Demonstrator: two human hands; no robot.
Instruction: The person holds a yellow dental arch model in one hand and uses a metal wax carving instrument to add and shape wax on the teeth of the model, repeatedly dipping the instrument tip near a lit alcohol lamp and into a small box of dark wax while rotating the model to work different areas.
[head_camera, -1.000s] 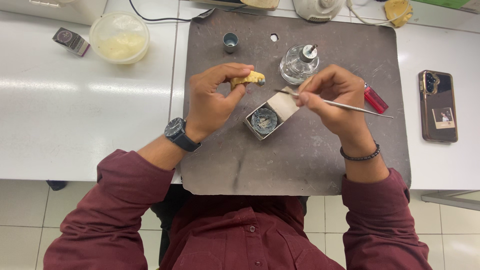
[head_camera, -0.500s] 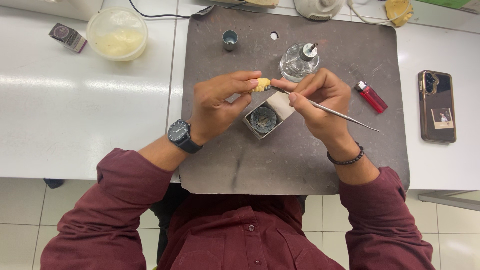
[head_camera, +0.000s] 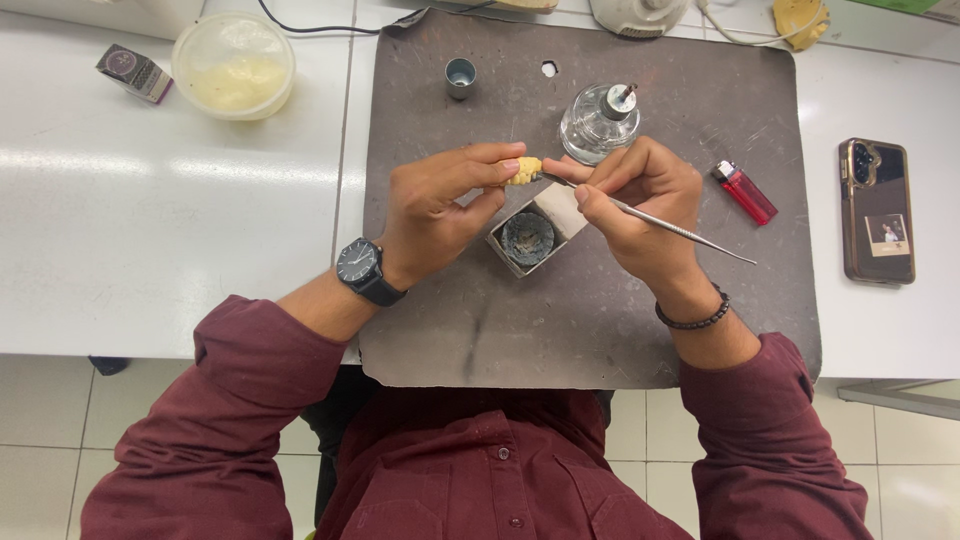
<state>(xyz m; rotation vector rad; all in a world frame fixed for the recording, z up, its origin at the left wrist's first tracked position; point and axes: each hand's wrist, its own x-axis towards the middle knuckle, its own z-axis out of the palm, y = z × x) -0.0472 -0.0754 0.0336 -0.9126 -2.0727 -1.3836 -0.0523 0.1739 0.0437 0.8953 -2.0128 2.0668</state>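
A person in a dark maroon, long-sleeved button-up shirt (head_camera: 470, 470), seen from above. Small matching buttons run down the front placket, and both sleeves are pushed up to mid-forearm, the cloth bunched in folds. The left wrist carries a round black wristwatch (head_camera: 358, 266) with a dark dial on a black strap. The right wrist wears a thin bracelet (head_camera: 692, 318) of small dark beads. Both the left hand (head_camera: 435, 205) and the right hand (head_camera: 640, 200) are bare, without gloves or rings.
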